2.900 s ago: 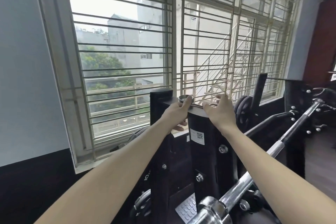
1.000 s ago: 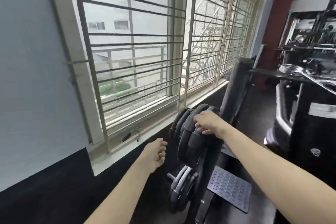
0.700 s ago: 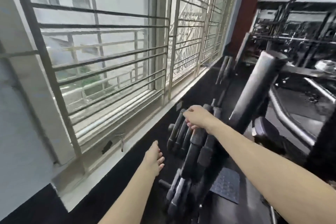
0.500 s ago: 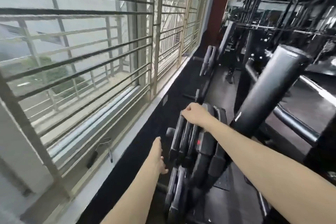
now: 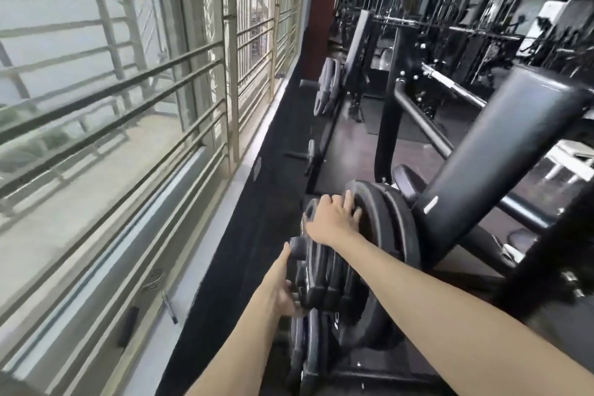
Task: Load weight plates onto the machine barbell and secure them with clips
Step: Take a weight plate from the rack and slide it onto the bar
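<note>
Both hands were on the plates [image 5: 324,276], a stack of dark discs standing on edge on a storage peg low on the rack [image 5: 501,151], window-side of its padded post. The right hand [image 5: 334,219] lay over the top rim of the stack, fingers spread and curled loosely across the outer discs toward the larger plate behind them. The left hand [image 5: 283,286] reached in from below, on the window side of the rack, thumb up against the peg end and fingers wrapped around the outermost plate's lower edge; how firmly it closed I could not tell. A spring clip [image 5: 154,278] lay on the sill, well apart from the rack.
</note>
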